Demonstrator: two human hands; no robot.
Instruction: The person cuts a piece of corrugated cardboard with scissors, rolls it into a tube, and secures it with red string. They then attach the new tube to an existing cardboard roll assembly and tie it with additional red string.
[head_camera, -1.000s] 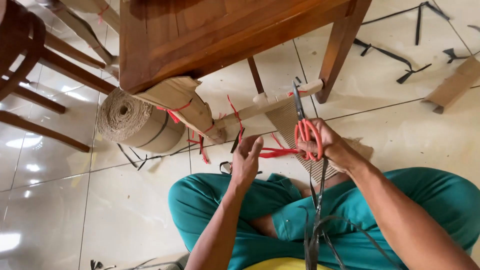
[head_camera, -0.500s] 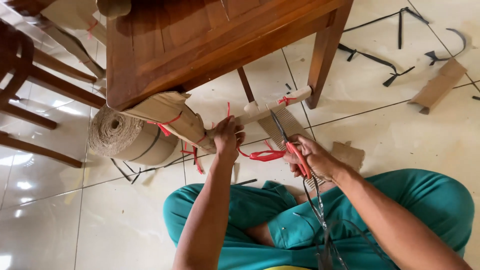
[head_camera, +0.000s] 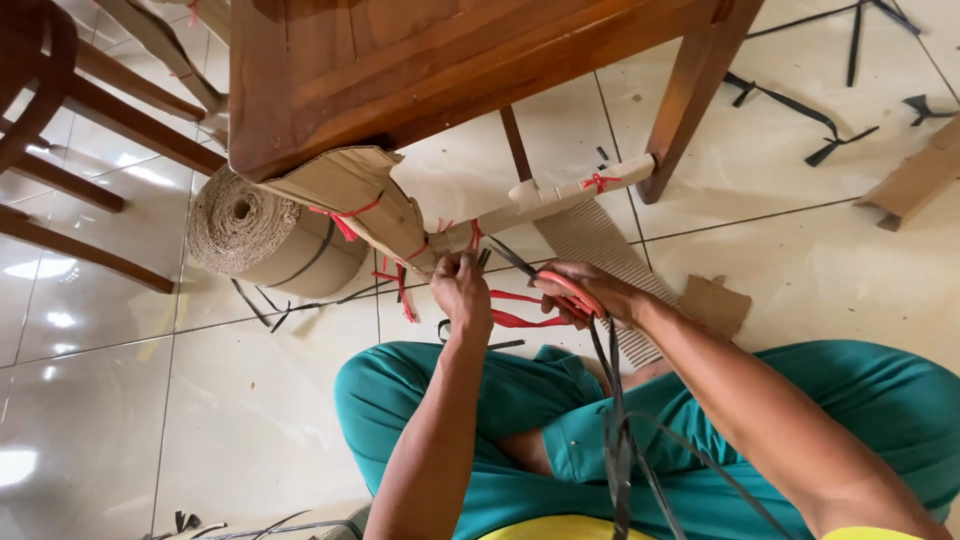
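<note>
I sit cross-legged on a tiled floor in front of a brown wooden table (head_camera: 420, 70). Its lower rail (head_camera: 560, 197) and near leg (head_camera: 365, 200) are wrapped in corrugated cardboard tied with red string. My left hand (head_camera: 462, 292) pinches the red string (head_camera: 520, 318) at the wrapped rail, close to the leg. My right hand (head_camera: 585, 295) grips red-handled scissors (head_camera: 575, 290), blades pointing up-left towards the rail. Black plastic strapping (head_camera: 615, 430) hangs from my right hand down over my lap.
A roll of corrugated cardboard (head_camera: 265, 235) lies on the floor left of the leg. Dark wooden chair legs (head_camera: 90, 120) stand at far left. Black strap offcuts (head_camera: 830, 130) and cardboard scraps (head_camera: 715, 305) lie scattered on the tiles at right.
My left hand moved up from the loose red string to the wrapped rail. My right hand lowered the scissors and brought them in towards the rail.
</note>
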